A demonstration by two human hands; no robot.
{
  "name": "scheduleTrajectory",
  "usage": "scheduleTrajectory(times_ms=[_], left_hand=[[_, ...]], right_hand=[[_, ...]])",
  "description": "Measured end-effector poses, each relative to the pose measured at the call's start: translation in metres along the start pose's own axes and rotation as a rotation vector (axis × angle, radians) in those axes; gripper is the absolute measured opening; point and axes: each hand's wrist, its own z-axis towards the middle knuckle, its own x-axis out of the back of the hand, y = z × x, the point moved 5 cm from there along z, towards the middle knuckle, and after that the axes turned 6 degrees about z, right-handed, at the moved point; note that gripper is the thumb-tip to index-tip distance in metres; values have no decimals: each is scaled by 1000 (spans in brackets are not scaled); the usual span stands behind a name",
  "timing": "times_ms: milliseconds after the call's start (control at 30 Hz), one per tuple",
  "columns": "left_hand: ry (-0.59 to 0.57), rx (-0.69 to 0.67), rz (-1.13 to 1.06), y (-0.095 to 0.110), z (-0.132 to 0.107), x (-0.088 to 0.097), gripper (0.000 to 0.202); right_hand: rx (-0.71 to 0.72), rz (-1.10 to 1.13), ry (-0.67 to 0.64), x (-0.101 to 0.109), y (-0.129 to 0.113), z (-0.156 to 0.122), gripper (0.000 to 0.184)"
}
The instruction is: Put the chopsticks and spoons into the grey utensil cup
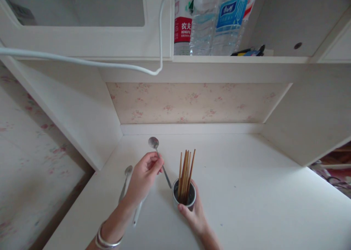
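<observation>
My left hand (146,175) pinches a metal spoon (153,143) by its handle, bowl end up and away from me. The handle's lower end comes close to the rim of a round metal cup (175,202); whether they touch I cannot tell. Wrapped around the cup's right side is my right hand (195,213), thumb at the near rim. Several wooden chopsticks (185,177) stand upright in the cup, leaning slightly. Left of my left forearm lies another spoon (128,170), partly covered by it. A pale handle (137,214) of some utensil sticks out below my left wrist.
All this is on a white desktop (246,191) between side panels. Overhead, a shelf holds several plastic water bottles (205,23) and small dark items (252,52). A white cable (109,64) hangs before the cabinet. Floral wallpaper (192,102) covers the back wall.
</observation>
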Motion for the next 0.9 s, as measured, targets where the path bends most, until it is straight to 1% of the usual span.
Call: scheduleTrajectory(times_ms=[67,167,267,333,400,500,567,633,733,767,833,900], left_hand=[[-37,1,-25,-1,-6,-20,27],[-91,19,8,-18,-14,-47,29],[-62,-15,146,-36,-19,-60,34],[-47,-62,212,-44,-22,-65,35],[-48,-68,214,-50,-25,-67,31],[-75,6,144,-62,-31,-70,30],[-127,50,57,-70,-38,-71,34],[-211,73,-60,-77,-46,-73,46],[-337,120,-267,-90,-56,-76,77],[-366,137,-326,-95,-58,-77,84],[-396,153,-400,-101,-60,-79,90],[-401,145,-441,-105,-59,-81,89]], right_hand=[[1,0,7,0,1,-1,88],[6,-11,16,0,-2,-1,87],[23,28,3,-3,-7,1,84],[34,71,-5,-5,-9,2,83],[35,115,-15,-6,-9,2,84],[22,146,-31,-6,-6,2,84],[12,130,-32,-6,-8,3,83],[-1,109,-37,-6,-12,3,82],[-43,67,-59,-7,-20,5,80],[-60,46,-67,-7,-22,5,78],[-99,-4,-87,-6,-26,3,75],[-141,-46,-76,-2,-29,-3,74]])
